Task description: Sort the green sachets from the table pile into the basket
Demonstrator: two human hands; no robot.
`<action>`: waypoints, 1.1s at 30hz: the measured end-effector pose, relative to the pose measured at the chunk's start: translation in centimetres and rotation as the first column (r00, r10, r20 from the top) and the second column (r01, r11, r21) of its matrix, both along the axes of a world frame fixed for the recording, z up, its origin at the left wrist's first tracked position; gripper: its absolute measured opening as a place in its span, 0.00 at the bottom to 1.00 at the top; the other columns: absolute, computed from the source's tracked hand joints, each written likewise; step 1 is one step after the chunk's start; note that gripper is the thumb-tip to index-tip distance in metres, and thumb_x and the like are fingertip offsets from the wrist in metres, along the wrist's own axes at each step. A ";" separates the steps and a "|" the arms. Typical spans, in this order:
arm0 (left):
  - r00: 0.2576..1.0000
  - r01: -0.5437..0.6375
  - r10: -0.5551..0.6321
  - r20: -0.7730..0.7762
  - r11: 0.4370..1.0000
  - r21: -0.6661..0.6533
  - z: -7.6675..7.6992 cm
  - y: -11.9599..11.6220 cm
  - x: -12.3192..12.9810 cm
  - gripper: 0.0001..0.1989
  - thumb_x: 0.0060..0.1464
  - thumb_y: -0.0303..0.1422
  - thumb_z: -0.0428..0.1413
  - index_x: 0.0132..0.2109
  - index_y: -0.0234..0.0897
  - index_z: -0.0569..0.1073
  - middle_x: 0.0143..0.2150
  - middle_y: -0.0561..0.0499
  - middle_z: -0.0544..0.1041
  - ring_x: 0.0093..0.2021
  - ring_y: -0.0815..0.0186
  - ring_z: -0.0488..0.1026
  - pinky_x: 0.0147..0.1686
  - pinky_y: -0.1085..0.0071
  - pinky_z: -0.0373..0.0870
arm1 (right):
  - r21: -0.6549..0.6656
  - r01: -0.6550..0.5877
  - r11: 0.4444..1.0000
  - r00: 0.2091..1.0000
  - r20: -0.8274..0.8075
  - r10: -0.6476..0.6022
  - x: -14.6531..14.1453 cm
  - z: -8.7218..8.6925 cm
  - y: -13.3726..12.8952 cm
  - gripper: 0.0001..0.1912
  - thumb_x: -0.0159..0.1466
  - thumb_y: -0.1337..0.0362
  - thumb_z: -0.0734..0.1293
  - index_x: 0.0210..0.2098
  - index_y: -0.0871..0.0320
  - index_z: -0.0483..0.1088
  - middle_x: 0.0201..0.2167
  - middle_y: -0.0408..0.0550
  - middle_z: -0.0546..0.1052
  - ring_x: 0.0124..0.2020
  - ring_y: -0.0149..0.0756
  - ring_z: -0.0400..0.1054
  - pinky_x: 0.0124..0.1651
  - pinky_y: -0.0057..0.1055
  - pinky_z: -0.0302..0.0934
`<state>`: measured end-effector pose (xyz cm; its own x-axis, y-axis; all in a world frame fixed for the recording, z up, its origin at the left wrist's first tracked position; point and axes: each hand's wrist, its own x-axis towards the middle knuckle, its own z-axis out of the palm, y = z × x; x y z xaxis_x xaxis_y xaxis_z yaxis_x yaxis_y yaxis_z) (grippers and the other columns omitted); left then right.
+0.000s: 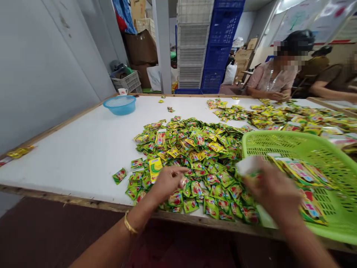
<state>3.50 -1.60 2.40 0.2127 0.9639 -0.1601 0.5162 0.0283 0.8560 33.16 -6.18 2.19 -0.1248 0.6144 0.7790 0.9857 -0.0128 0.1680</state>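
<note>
The grip of the right hand [275, 190] was closed round a white-topped packet [248, 165], blurred, at the left rim of the green basket [279, 139]. The left hand [170, 180] had a loose, half-curled grip, its index finger reaching toward the basket, low over the small packets [200, 139]; whether it pinched one could not be told.

The small packets, glossy green and yellow with red printing, lay in a broad, overlapping heap to the left of the green basket. Two upright yellow-and-white ones, larger than the rest, lay on that heap. Inside the basket, larger packets [304, 173] of similar colours lay flat, some overlapping.

The left forearm, with a gold bracelet [129, 223] at the wrist, slanted in from the lower left; the right forearm came up from the lower right, across the basket's near left side.

All this lay on a white counter [83, 149] with a wooden edge. A blue basket [119, 106] stood far to the left of the green one, and a person [275, 76] sat beyond it.
</note>
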 end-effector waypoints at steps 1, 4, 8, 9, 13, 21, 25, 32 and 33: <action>0.980 -0.097 0.116 -0.159 0.987 0.126 -0.3 0.8 -1.5 0.18 0.54 0.31 0.47 0.49 0.33 0.75 0.36 0.44 0.79 0.37 0.62 0.76 0.39 0.67 0.71 | -0.014 0.132 0.991 0.991 -0.011 -0.132 2.1 1.3 0.3 0.36 0.66 0.42 0.51 0.63 0.61 0.57 0.36 0.62 0.75 0.33 0.47 0.69 0.31 0.39 0.54; 0.794 -0.200 0.309 -0.524 0.946 0.255 -1.9 2.7 -4.8 0.24 0.57 0.39 0.49 0.58 0.34 0.68 0.53 0.37 0.72 0.53 0.53 0.70 0.51 0.60 0.65 | 0.017 0.216 0.976 0.971 -0.107 -0.213 4.9 3.9 1.1 0.43 0.63 0.40 0.55 0.66 0.65 0.49 0.54 0.73 0.65 0.53 0.63 0.62 0.40 0.52 0.53; 0.705 -0.161 0.206 -0.678 0.978 0.129 -3.8 3.2 -4.9 0.38 0.53 0.50 0.52 0.67 0.43 0.51 0.54 0.35 0.70 0.55 0.45 0.67 0.48 0.54 0.66 | 0.050 -0.168 0.985 0.985 -0.042 0.170 -1.1 2.0 1.2 0.31 0.66 0.58 0.61 0.65 0.60 0.51 0.53 0.62 0.69 0.54 0.50 0.63 0.49 0.46 0.56; 0.691 -0.144 0.190 -0.698 0.982 0.125 -3.9 3.0 -4.6 0.40 0.51 0.49 0.54 0.67 0.45 0.50 0.54 0.34 0.69 0.55 0.44 0.66 0.47 0.54 0.66 | -0.030 -0.332 0.943 0.943 -0.031 0.331 -3.5 0.7 1.1 0.27 0.66 0.64 0.60 0.64 0.57 0.53 0.53 0.57 0.70 0.52 0.45 0.64 0.51 0.44 0.57; 0.763 -0.154 0.206 -0.612 0.978 0.137 -2.7 1.4 -3.9 0.35 0.52 0.36 0.54 0.65 0.40 0.55 0.55 0.36 0.69 0.55 0.49 0.67 0.51 0.56 0.64 | -0.219 -0.509 0.832 0.860 -0.090 0.502 -11.4 -3.8 0.9 0.24 0.66 0.70 0.57 0.61 0.54 0.57 0.56 0.49 0.68 0.56 0.38 0.60 0.56 0.39 0.51; 0.921 0.321 -0.273 0.278 0.936 -0.142 -1.3 -0.1 -1.2 0.24 0.59 0.45 0.43 0.54 0.36 0.69 0.46 0.45 0.75 0.41 0.62 0.73 0.34 0.68 0.72 | -0.237 -0.608 0.757 0.793 -0.228 0.565 -12.3 -6.3 1.9 0.31 0.65 0.65 0.58 0.65 0.58 0.46 0.52 0.53 0.69 0.55 0.43 0.61 0.57 0.46 0.51; 0.948 0.038 0.065 -0.312 0.949 0.314 -2.8 5.9 -0.6 0.18 0.58 0.35 0.49 0.53 0.34 0.71 0.51 0.43 0.74 0.50 0.60 0.69 0.52 0.63 0.65 | -0.257 -0.440 0.860 0.870 -0.359 0.337 -10.3 -6.6 1.5 0.38 0.63 0.58 0.59 0.67 0.63 0.40 0.42 0.57 0.70 0.38 0.45 0.67 0.38 0.39 0.64; 0.819 0.114 0.138 -0.558 0.913 0.393 -3.2 10.4 -0.8 0.13 0.57 0.32 0.51 0.46 0.35 0.76 0.44 0.44 0.77 0.47 0.59 0.71 0.48 0.67 0.64 | -0.346 -0.229 0.910 0.921 -0.379 0.088 -7.9 -7.7 -0.4 0.37 0.63 0.55 0.60 0.67 0.55 0.44 0.41 0.53 0.69 0.33 0.42 0.68 0.27 0.34 0.65; 0.817 0.084 0.174 -0.550 0.908 0.411 -2.8 9.8 -0.8 0.14 0.59 0.33 0.48 0.44 0.34 0.77 0.42 0.43 0.77 0.44 0.60 0.71 0.46 0.67 0.64 | -0.329 -0.239 0.914 0.907 -0.411 0.090 -7.6 -7.9 -0.7 0.36 0.63 0.54 0.60 0.67 0.54 0.44 0.40 0.52 0.69 0.33 0.42 0.68 0.29 0.34 0.65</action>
